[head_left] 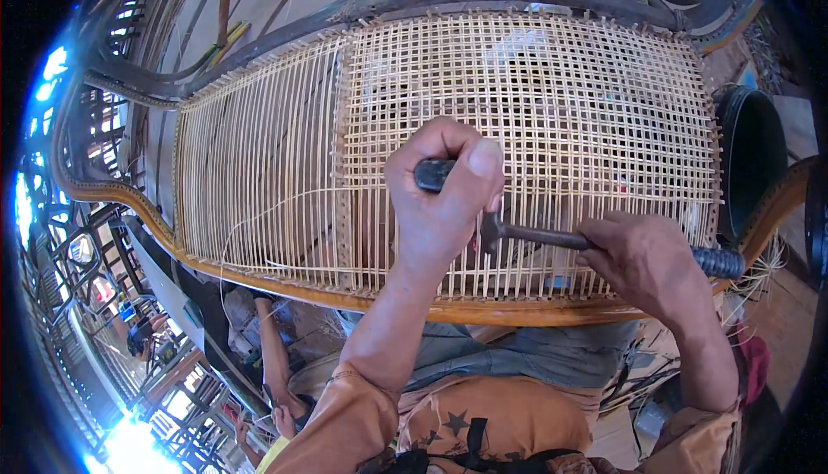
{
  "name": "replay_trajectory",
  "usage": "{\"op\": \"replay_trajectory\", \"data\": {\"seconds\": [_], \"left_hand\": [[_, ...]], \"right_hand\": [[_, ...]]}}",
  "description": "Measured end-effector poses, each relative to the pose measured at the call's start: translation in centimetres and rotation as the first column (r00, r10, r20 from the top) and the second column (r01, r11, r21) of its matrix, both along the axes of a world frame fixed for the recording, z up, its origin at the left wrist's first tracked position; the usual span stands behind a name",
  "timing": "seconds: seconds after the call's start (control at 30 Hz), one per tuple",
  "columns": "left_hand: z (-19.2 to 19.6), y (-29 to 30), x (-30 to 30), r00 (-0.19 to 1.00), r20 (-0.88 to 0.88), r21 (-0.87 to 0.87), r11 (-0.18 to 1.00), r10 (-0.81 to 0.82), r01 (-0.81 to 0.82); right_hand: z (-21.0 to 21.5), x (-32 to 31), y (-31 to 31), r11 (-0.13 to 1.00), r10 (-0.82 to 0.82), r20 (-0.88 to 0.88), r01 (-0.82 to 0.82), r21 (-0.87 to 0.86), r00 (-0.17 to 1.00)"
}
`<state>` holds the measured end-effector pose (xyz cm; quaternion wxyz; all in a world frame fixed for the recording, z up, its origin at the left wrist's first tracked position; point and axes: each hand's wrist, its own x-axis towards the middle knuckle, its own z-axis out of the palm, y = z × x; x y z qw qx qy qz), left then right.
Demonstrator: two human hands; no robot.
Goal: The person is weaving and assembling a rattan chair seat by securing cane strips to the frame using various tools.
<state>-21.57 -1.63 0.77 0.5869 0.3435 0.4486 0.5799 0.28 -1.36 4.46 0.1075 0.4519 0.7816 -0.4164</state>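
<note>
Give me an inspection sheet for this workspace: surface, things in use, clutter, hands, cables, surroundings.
Surface: cane panel in a brown frame; right section cross-woven except toward the near edge, left section mostly strands running one way.
Things in use: hammer, its head close by the left hand, contact unclear; dark handle, lower end hidden; loose strand curving across the left section.
Clutter: dark bucket beyond the panel's right end; cane scraps below it.
Hands: left closed around the dark handle; right hand gripping the hammer.
Cables: nothing seen for certain.
Surroundings: another person's arm at lower left; glare at the left.
</note>
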Motion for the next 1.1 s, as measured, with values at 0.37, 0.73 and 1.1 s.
{"op": "replay_trajectory", "data": {"seconds": [0.37,0.73,1.1], "left_hand": [[-0.8,0.0,1.3,1.0,-0.003,-0.026,1.0,0.003,-0.003],[-0.9,0.1,2.3,0.999,0.032,-0.132,0.99,-0.038,0.042],[0.3,0.5,2.7,0.99,0.139,-0.118,0.993,-0.01,0.027]], "right_hand": [[0.0,0.7,0.2,0.999,-0.025,-0.031,0.024,-0.031,0.999],[0.5,1.7,0.0,0.994,0.059,-0.019,-0.061,-0.088,0.998],[0.7,2.2,-0.5,0.996,0.034,0.033,-0.031,-0.089,0.999]]}}
